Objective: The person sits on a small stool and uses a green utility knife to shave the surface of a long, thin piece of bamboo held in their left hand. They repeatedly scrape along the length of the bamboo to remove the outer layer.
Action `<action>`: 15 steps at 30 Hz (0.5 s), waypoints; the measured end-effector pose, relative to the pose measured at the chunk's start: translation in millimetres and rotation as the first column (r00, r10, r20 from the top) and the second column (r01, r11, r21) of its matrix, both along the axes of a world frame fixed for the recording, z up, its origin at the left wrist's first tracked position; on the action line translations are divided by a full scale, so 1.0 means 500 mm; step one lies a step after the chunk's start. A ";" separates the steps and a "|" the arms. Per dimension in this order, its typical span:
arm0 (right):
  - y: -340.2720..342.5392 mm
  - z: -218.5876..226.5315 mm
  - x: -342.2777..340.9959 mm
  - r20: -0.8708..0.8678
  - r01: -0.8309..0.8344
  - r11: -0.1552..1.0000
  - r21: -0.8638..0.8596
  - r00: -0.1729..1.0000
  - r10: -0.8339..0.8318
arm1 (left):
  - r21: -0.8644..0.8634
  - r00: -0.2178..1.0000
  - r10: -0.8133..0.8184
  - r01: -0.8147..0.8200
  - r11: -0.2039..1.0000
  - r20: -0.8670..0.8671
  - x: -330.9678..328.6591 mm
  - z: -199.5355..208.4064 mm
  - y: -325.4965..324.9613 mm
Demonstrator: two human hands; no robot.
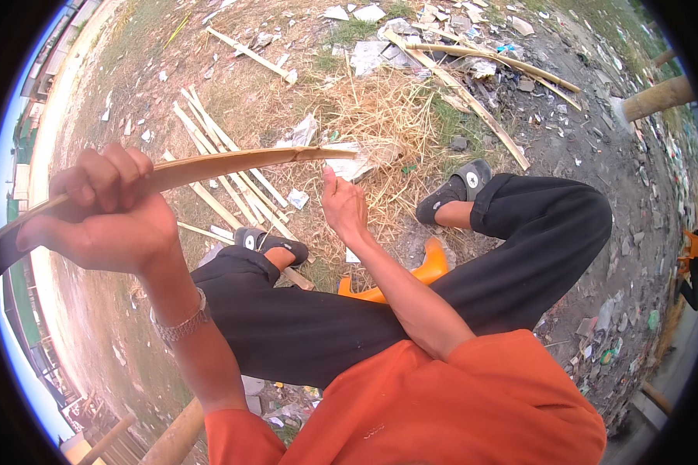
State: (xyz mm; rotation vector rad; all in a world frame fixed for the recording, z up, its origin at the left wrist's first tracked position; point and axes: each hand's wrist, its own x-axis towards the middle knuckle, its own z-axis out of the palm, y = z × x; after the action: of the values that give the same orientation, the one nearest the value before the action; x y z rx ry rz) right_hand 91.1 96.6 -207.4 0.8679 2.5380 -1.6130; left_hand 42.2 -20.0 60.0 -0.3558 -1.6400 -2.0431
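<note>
strip: you hold a long, thin bamboo strip (pixel 209 167) raised in front of you, running from your left fist out to the right; its far end looks split and ends just above your right fingertips.
left hand: your left hand (pixel 105 213) is curled tight round the strip near its left end, fingers wrapped over the top. the grip appears set there to keep the long free length level.
right hand: your right hand (pixel 343 205) is loosely spread, fingers pointing up toward the strip's far end. you cannot tell from this view whether a fingertip touches it; nothing is pinched.
posture: you sit with knees apart on an orange seat (pixel 430 267), which leaves room to work the strip over your lap.
ground: cut slats (pixel 217 159) lie beyond your left shoe (pixel 271 244), near dry straw (pixel 380 112) and scattered litter.
</note>
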 end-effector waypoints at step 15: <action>-0.007 0.011 0.002 -0.115 -0.016 0.999 0.036 0.993 0.020 | -0.005 0.994 0.103 -0.104 0.995 -0.027 0.000 0.004 0.017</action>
State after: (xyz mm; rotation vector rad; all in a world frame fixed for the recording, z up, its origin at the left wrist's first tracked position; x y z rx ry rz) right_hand 92.0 93.1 -201.7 0.7739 2.6494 -1.6656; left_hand 42.1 -11.7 61.8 -0.2931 -1.6153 -1.9488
